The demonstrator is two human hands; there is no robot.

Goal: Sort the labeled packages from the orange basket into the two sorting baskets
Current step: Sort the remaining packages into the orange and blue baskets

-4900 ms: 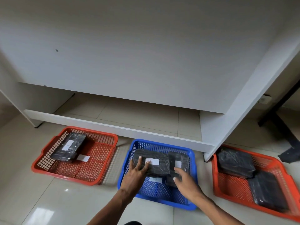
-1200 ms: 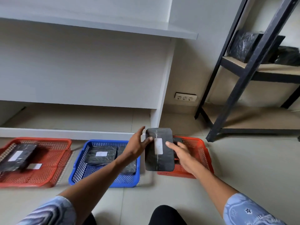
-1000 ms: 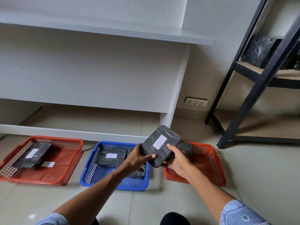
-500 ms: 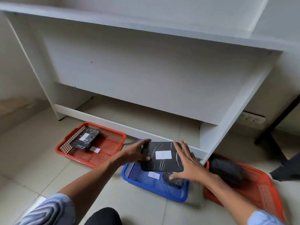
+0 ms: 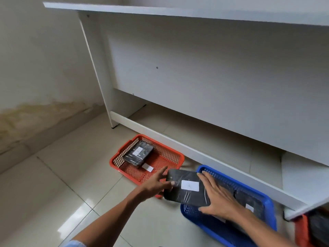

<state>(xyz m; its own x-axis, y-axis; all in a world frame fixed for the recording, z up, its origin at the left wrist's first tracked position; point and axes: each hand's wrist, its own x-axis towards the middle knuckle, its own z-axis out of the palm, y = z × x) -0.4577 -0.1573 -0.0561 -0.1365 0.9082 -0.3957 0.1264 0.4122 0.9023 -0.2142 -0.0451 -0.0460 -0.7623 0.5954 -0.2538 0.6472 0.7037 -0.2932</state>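
Between my two hands sits a black wrapped package [image 5: 187, 190], its white label [image 5: 189, 185] facing up, held above the gap between the red basket [image 5: 122, 155] and the blue basket [image 5: 267, 204]. My left hand [image 5: 156, 184] grips its left end, thumb on top and fingers spread beneath toward the red basket. My right hand [image 5: 216, 198] lies flat and open across its right end, fingers splayed, thumb under the near edge. Behind my right hand, dark packages lie in the blue basket. Further left, the red basket holds one labeled package [image 5: 138, 155] with a loose white slip [image 5: 147, 167] beside it. At the far right edge, another orange basket [image 5: 300, 232] peeks in. Beyond everything stands a white desk [image 5: 195, 68].
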